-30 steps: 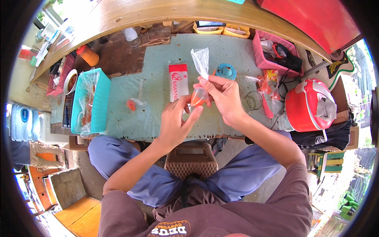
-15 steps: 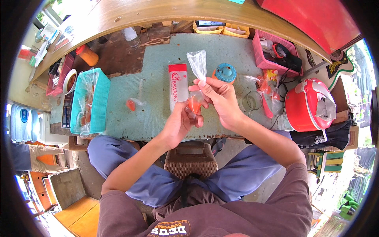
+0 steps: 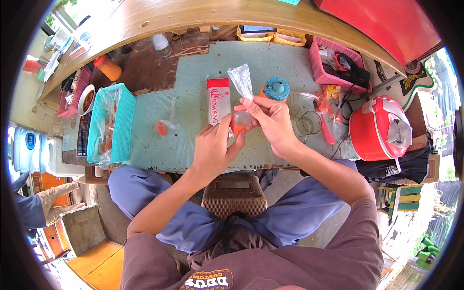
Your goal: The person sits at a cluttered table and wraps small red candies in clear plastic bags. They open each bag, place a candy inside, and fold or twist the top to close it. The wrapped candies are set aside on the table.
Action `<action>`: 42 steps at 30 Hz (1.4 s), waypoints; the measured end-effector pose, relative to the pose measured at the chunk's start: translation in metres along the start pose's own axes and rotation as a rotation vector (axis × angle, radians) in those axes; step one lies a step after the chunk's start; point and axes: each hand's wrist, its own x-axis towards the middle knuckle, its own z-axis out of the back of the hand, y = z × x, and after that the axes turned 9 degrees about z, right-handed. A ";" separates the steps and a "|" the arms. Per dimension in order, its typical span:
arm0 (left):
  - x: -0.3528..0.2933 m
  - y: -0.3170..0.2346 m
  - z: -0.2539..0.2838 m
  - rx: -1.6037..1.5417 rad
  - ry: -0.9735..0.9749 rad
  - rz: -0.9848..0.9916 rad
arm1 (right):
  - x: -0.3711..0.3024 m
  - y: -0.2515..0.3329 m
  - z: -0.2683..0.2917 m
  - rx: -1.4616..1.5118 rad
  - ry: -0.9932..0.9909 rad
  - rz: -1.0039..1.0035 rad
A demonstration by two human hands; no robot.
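Observation:
A small clear plastic bag with orange-red sauce in its bottom is held up over the table, rounded and puffed out below. My right hand pinches its gathered neck between thumb and fingers, and the loose open end of the bag sticks up above the grip. At the bulging lower part, my left hand has its thumb and forefinger around the bag; its other fingers are partly hidden. Just behind my hands lies a red-and-white packet of plastic bags. A jar with a blue lid stands beyond my right hand.
On the left stands a turquoise basket with filled sauce bags; one tied bag lies nearby. To the right are a glass, more sauce bags, a pink basket and a red cooler. A wooden shelf overhangs the back.
My left hand has turned and shifted left, from cupping under the bag to gripping its side with thumb and forefinger. The bag's bottom now looks rounder. My right hand keeps its pinch.

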 end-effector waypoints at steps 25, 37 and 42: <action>-0.001 -0.003 0.001 -0.310 0.000 0.088 | 0.009 0.006 0.007 0.008 -0.029 -0.057; -0.004 -0.002 -0.002 -0.542 0.130 0.325 | 0.002 0.001 0.003 0.038 -0.004 -0.058; 0.001 0.004 -0.001 -1.374 0.607 0.814 | 0.001 0.002 0.004 0.040 0.037 -0.067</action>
